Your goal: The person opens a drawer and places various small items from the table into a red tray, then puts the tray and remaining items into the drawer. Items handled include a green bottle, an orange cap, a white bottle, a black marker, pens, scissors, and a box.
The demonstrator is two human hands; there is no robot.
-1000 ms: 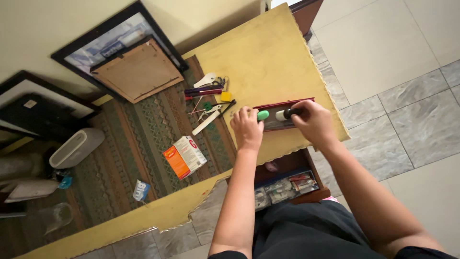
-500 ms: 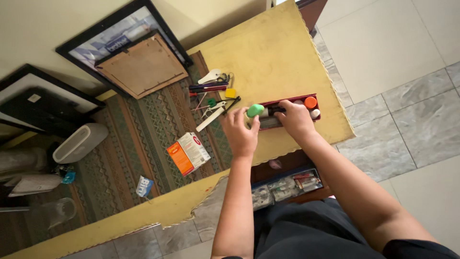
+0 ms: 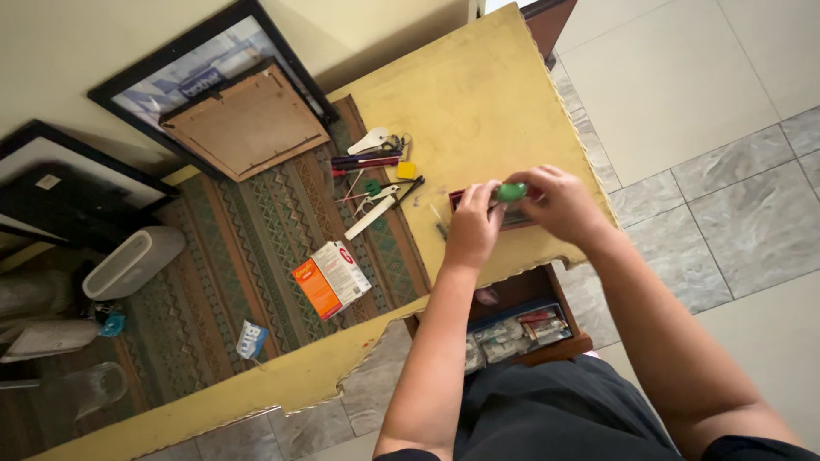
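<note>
Yellow table (image 3: 478, 94) bare toward its far edge, left hand (image 3: 472, 229) and right hand (image 3: 559, 205) each with grip clamped on green cap (image 3: 512, 192) above red tray (image 3: 459, 198)

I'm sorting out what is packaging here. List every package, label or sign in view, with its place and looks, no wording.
Cardboard box: lying on the patterned runner, left of the left hand; rectangular, orange and white with red marks.
Small packet: on the runner near the table's front edge; crumpled, blue and white.
Framed sheet: leaning against the wall at the back; black frame, pale blue print.
Tray of small packs: in the open drawer below; clear wrappers.
</note>
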